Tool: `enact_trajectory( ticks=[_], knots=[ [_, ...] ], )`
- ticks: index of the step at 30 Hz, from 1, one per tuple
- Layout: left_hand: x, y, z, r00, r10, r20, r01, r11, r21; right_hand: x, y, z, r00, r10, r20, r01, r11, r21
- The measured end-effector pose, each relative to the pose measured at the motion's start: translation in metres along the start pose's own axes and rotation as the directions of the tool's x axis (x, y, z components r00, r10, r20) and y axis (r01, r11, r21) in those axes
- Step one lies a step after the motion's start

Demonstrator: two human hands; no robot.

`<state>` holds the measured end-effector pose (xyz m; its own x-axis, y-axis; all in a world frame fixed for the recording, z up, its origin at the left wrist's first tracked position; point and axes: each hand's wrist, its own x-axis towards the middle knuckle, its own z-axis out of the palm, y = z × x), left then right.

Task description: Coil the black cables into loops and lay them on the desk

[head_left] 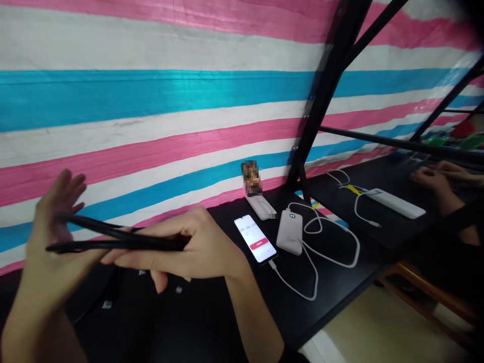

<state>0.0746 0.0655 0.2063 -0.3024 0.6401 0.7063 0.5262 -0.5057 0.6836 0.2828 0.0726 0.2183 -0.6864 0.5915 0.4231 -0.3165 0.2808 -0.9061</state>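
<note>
A black looped cable or strap (128,242) stretches between my two hands above the dark table. My right hand (189,247) is closed around its right end, thumb and fingers pressed together. My left hand (53,242) is at the loop's left end, palm turned inward and fingers raised and spread, with the black strands running against the base of the thumb. Whether the left thumb grips the loop is hard to make out.
Right of my hands on the black table (340,297) lie a lit phone (255,238), a white power bank (290,232) with cables and a stand (260,206). A black metal frame (319,106) rises behind. Another person's hands (438,176) are at far right, near a white power strip (397,203).
</note>
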Motion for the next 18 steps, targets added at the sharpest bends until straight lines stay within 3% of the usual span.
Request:
enact_trajectory(
  ticks=[3,6,9,12,16,18],
  knots=[
    [-0.003,-0.009,-0.003,0.976,0.082,0.204,-0.077,0.996,-0.033,-0.001,0.000,-0.005,1.000,-0.017,0.016,0.017,1.000,0.005],
    [-0.010,-0.008,-0.004,0.963,-0.013,0.268,-0.007,0.997,0.075,0.002,0.001,-0.010,0.994,-0.004,-0.111,0.004,1.000,0.003],
    [-0.016,0.000,0.003,0.993,0.014,0.121,-0.034,0.986,0.163,0.006,0.004,-0.011,0.969,-0.049,-0.241,0.054,0.998,0.015],
    [-0.018,0.010,0.012,0.996,0.001,-0.086,0.010,0.990,0.137,0.010,0.008,-0.011,0.963,-0.067,-0.262,0.081,0.996,0.046],
    [-0.013,0.014,0.014,0.950,-0.155,-0.270,0.153,0.988,-0.031,0.016,0.016,-0.014,0.982,-0.026,-0.186,0.036,0.998,0.051],
    [-0.010,0.012,0.010,0.917,-0.196,-0.347,0.175,0.980,-0.091,0.019,0.022,-0.017,0.978,-0.040,-0.206,0.035,0.999,-0.029]
  ],
)
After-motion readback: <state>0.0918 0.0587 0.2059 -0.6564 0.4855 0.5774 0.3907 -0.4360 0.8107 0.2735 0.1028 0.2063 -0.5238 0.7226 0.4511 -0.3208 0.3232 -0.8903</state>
